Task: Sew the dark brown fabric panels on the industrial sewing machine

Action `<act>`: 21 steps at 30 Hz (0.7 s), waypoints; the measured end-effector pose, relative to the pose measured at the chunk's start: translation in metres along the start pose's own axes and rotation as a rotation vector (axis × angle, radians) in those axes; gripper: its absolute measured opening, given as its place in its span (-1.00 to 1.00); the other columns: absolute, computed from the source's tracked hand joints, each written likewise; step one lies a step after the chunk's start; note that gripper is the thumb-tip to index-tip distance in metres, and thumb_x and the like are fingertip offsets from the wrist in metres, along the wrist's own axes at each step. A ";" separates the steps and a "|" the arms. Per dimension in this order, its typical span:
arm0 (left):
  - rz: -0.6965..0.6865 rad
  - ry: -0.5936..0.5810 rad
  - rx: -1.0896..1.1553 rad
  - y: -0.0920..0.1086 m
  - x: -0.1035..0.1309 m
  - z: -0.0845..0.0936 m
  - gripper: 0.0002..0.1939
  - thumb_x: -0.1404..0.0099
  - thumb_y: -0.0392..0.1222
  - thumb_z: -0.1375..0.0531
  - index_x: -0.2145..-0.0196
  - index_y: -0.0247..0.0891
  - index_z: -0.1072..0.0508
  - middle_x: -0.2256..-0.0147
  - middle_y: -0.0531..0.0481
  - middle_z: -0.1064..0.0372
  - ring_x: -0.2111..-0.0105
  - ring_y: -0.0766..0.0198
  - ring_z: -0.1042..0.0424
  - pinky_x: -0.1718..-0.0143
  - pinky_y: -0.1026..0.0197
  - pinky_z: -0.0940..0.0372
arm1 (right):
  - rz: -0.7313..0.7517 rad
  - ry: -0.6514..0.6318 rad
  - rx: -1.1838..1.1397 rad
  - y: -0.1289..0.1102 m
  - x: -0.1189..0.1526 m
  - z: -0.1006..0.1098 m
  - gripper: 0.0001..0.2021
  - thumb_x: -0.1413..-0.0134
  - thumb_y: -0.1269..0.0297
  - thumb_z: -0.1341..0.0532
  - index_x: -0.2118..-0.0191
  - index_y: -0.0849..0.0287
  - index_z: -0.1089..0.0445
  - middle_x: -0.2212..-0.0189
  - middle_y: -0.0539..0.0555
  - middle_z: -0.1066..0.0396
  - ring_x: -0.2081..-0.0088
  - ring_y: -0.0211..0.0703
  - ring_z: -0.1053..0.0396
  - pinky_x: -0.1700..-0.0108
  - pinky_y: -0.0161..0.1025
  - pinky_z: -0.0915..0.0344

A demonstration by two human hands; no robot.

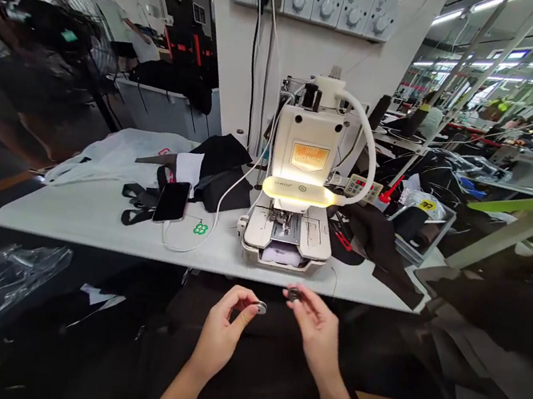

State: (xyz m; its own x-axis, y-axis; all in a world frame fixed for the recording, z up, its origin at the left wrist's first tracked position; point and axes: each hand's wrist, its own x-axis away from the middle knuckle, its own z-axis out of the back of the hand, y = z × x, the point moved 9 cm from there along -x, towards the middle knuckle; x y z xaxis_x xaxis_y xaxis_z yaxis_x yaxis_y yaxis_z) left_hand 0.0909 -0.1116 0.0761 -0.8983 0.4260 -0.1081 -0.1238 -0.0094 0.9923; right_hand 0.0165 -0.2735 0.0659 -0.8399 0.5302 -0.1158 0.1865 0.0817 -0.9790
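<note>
Just in front of the table edge, my left hand [224,328] pinches a bobbin [260,307], a small silvery disc, between thumb and fingertips. My right hand [317,332] is closed on a small dark round metal piece that looks like a bobbin case [293,293]. The two pieces are apart, a short gap between them. Beyond the hands stands a white sewing machine [309,139], its lamp [298,192] lit over the needle area. White cloth or paper [283,254] shows in the opening under its bed.
Left on the white table [91,219] lie a phone [171,202], its white cable, black straps and dark fabric [226,166]. To the right are red-handled snips [342,238], dark cloth and a plastic bin [423,234]. A person [126,29] stands at the far left.
</note>
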 end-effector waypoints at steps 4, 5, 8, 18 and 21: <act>-0.109 0.070 -0.129 0.011 0.008 0.011 -0.86 -0.17 -0.12 -0.15 0.42 -0.23 -0.40 0.40 0.02 -0.30 0.37 0.30 -0.30 0.32 0.29 -0.22 | 0.009 -0.208 -0.039 -0.002 0.011 -0.053 -0.67 -0.03 0.26 -0.21 0.04 0.09 -0.36 0.05 0.12 -0.38 0.05 -0.04 -0.37 0.01 -0.05 -0.35; -0.135 0.095 -0.152 0.014 0.009 0.014 -0.87 -0.18 -0.12 -0.15 0.42 -0.22 -0.41 0.40 0.02 -0.30 0.36 0.30 -0.29 0.32 0.29 -0.22 | 0.018 -0.256 -0.039 -0.004 0.013 -0.063 -0.67 -0.03 0.27 -0.21 0.03 0.07 -0.35 0.04 0.11 -0.37 0.04 -0.05 -0.36 0.00 -0.07 -0.34; -0.200 0.181 -0.197 0.017 0.012 0.024 -0.89 -0.17 -0.14 -0.16 0.43 -0.22 -0.41 0.39 0.02 -0.28 0.36 0.30 -0.28 0.32 0.28 -0.21 | 0.016 -0.327 -0.054 -0.007 0.016 -0.081 -0.67 -0.02 0.30 -0.23 0.03 0.04 -0.36 0.05 0.10 -0.37 0.08 -0.08 -0.38 0.04 -0.11 -0.37; -0.003 0.066 0.289 -0.007 0.003 0.019 -0.65 -0.23 0.04 -0.06 0.16 -0.27 -0.29 0.16 -0.13 -0.30 0.15 0.19 -0.33 0.11 0.15 -0.25 | -0.037 -0.144 -0.192 -0.005 -0.002 -0.077 -0.85 0.09 0.27 -0.31 0.32 0.15 -0.44 0.37 0.06 -0.50 0.33 -0.12 -0.46 0.26 -0.15 -0.43; 0.082 -0.077 0.369 -0.007 0.004 -0.001 -0.65 -0.26 0.02 -0.02 0.11 -0.25 -0.28 0.10 -0.12 -0.29 0.09 0.19 -0.30 0.01 0.12 -0.20 | -0.047 -0.095 -0.257 -0.005 -0.008 -0.072 -0.82 0.12 0.27 -0.33 0.32 0.16 -0.42 0.37 0.06 -0.50 0.29 -0.12 -0.45 0.23 -0.15 -0.41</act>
State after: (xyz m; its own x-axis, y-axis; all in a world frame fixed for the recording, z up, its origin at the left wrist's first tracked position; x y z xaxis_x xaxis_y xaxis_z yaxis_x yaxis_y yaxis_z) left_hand 0.0876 -0.1110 0.0688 -0.8627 0.5045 -0.0366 0.1200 0.2743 0.9541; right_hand 0.0590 -0.2172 0.0838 -0.8926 0.4400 -0.0980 0.2589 0.3226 -0.9104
